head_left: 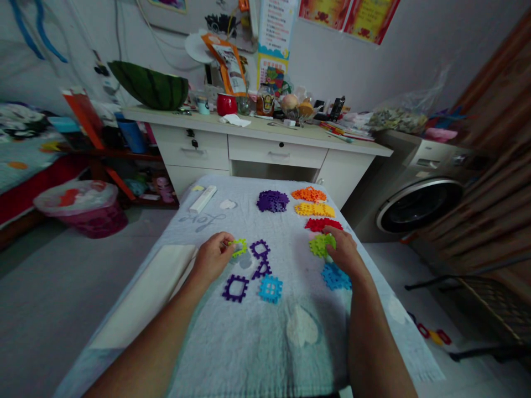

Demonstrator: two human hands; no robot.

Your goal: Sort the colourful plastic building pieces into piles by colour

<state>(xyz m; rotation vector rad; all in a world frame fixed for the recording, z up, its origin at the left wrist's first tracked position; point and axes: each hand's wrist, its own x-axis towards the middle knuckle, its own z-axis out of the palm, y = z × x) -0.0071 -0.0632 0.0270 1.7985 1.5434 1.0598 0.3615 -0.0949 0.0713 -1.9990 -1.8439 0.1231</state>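
Lime frame (243,246) pinched in left hand (213,255); right hand (343,250) at green pile (318,245), grip unclear; toothed snagging could drag extras out, careless lift scatter red pile (321,224).

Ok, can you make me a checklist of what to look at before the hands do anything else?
1. Left hand holding the light-green piece: ok, it is pinched.
2. Right hand at the green pile: ok, at its edge.
3. Right hand has just one piece: cannot tell, the view is too small.
4. Purple square joined to the blue window piece: not ok, there's a gap.
5. Orange pile, yellow pile and red pile each one colour: ok.
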